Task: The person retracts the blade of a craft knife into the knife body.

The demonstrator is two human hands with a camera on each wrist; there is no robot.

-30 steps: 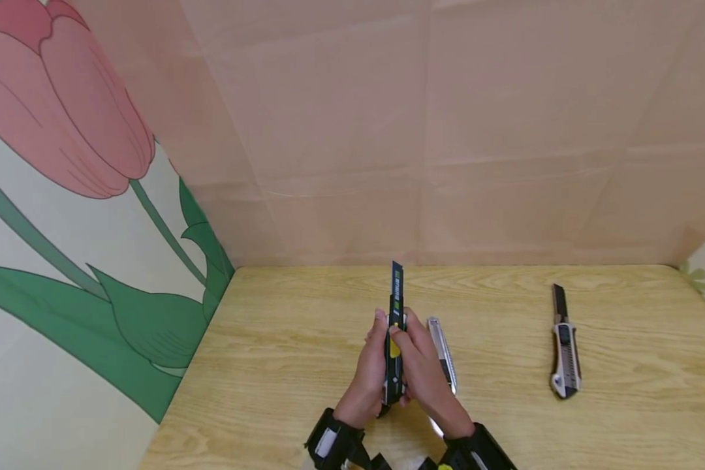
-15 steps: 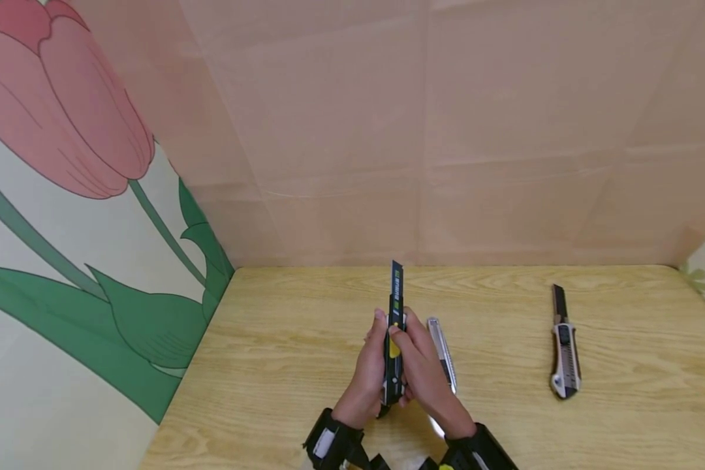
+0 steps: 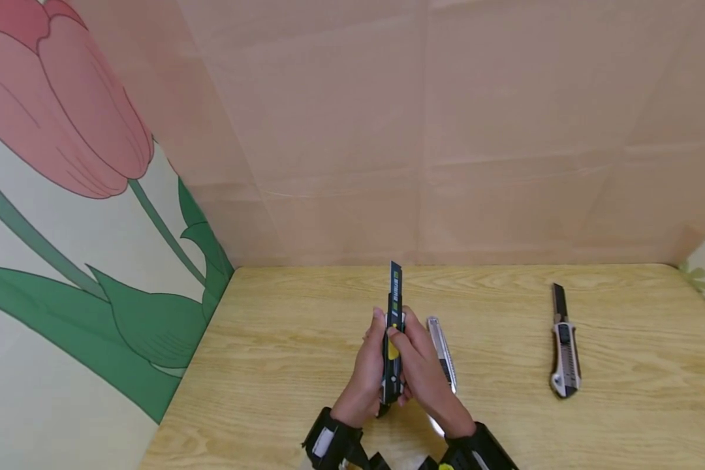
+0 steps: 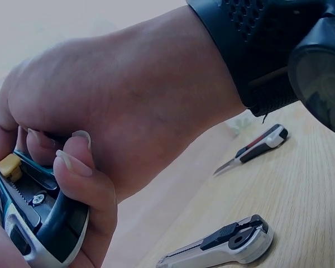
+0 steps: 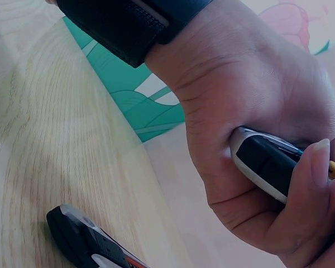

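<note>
Both hands hold one black utility knife point(image 3: 392, 378) upright over the table, its dark blade point(image 3: 395, 281) extended and pointing away. My left hand point(image 3: 361, 372) wraps its left side, with the thumb straight up alongside. From the right, my right hand point(image 3: 425, 369) grips the handle, its thumb beside the yellow slider point(image 3: 393, 351). In the left wrist view, fingers curl around the handle near the yellow slider point(image 4: 9, 166). The right wrist view shows the knife's black-and-white butt end point(image 5: 262, 162) inside the curled right hand.
A silver utility knife point(image 3: 440, 339) lies partly behind the right hand. Farther right lies another utility knife point(image 3: 566, 359) with its blade out. A black, white and red knife point(image 5: 95, 243) lies on the wooden table point(image 3: 305, 307) below the hands. A pinkish sheet point(image 3: 341, 130) hangs behind.
</note>
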